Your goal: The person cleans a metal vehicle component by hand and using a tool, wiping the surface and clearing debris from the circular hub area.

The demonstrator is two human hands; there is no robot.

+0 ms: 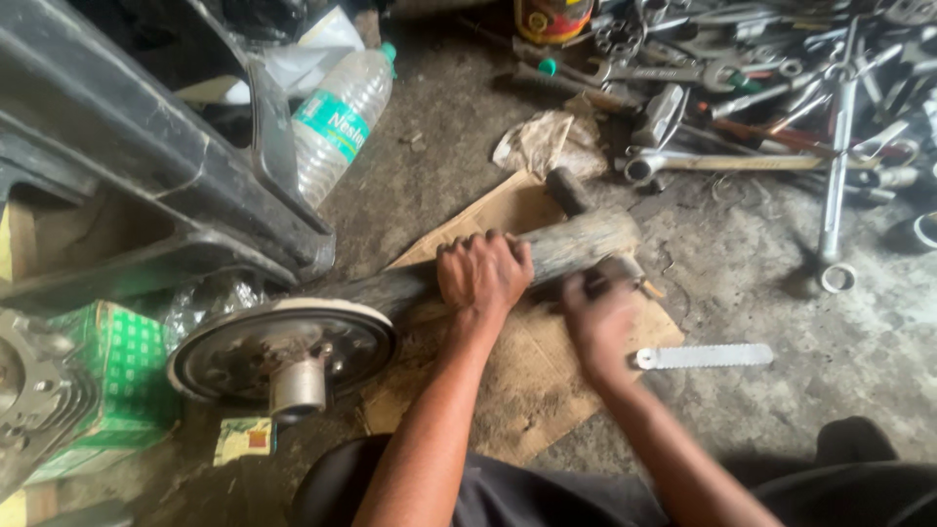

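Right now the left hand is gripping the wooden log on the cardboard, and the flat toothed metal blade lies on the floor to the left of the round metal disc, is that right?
Not quite. The left hand does grip the wooden log over the cardboard, but the flat toothed metal blade lies on the floor to the right of the round metal disc, beyond the right hand. The head view shows this.

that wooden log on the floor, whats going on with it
A person sits on a workshop floor, left hand gripping a thick wooden log that lies across a sheet of cardboard. One end of the log rests against a round metal disc with a hub. The right hand is blurred beside the log, holding something unclear. Wrenches lie scattered nearby.
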